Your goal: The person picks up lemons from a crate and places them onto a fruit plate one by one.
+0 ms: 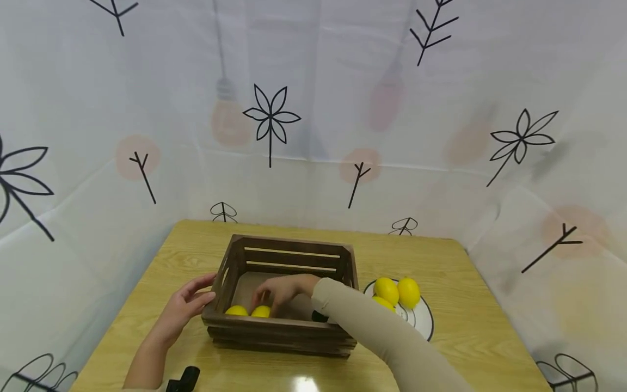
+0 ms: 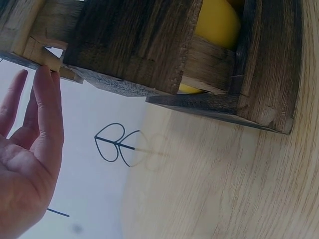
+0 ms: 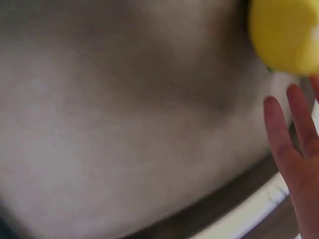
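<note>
Slatted dark wooden crate sits on a light wood-grain desk, upright, top open. Two lemons inside, side by side close to the front wall, toward the left end: the outer lemon and the inner lemon. Only their upper parts show over the front rim in the head view.

Right hand reaches down into the crate, over the inner lemon. Fingers spread and fairly straight in the right wrist view, reaching toward a lemon; the hand reads as loose rather than gripping. Whether a fingertip touches the fruit, cannot tell. Pale sleeve on that arm crosses the crate's front right corner and hides part of the plate.

Left hand at the crate's left end, outside it; fingers extended, tips against the wood, nothing grasped. Yellow shows through the slats in the left wrist view.

Right of the crate: white plate with dark rim, three lemons on it, bunched together. Behind the desk, pale cloth printed with black plant outlines.
</note>
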A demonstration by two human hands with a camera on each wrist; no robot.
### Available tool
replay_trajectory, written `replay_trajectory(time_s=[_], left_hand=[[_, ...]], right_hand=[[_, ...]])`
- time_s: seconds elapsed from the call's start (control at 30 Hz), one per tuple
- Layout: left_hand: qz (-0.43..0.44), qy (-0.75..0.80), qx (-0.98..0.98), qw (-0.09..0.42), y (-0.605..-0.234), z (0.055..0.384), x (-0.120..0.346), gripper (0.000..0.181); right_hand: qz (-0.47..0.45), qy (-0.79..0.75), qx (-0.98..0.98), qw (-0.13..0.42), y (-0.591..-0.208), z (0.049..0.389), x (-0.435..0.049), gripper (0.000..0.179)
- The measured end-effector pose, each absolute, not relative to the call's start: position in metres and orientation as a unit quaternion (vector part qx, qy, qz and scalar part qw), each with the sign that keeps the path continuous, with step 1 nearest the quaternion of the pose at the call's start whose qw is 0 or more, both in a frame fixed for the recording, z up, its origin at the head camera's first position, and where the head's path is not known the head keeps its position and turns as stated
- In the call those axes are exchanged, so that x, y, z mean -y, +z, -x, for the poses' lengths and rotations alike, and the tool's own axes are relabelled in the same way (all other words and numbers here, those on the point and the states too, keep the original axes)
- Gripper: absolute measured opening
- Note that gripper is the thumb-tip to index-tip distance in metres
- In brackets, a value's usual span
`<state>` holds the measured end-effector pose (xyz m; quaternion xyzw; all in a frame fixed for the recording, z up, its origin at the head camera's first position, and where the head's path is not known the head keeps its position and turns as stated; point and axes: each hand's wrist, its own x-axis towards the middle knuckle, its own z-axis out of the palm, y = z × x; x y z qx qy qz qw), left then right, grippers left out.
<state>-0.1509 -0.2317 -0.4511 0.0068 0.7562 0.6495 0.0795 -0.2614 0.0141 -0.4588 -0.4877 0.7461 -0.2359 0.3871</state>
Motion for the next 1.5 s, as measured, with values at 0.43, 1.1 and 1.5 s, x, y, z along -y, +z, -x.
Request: replay_trajectory(time_s=[0.43, 1.1, 1.5], left_hand=[[-0.010, 0.647, -0.759, 0.078, -0.452, 0.150, 0.233, 0.055], [-0.014, 0.645, -0.759, 0.088, -0.449, 0.150, 0.232, 0.056], [-0.013, 0.636, -0.767, 0.085, -0.449, 0.150, 0.234, 0.057]], right_hand=[[0.498, -0.192, -0.761, 0.368, -0.465, 0.250, -0.007, 0.047], [0.300, -0.290, -0.856, 0.304, -0.450, 0.277, -0.041, 0.032], [0.271, -0.498, -0.785, 0.249, -0.399, 0.277, -0.036, 0.039]])
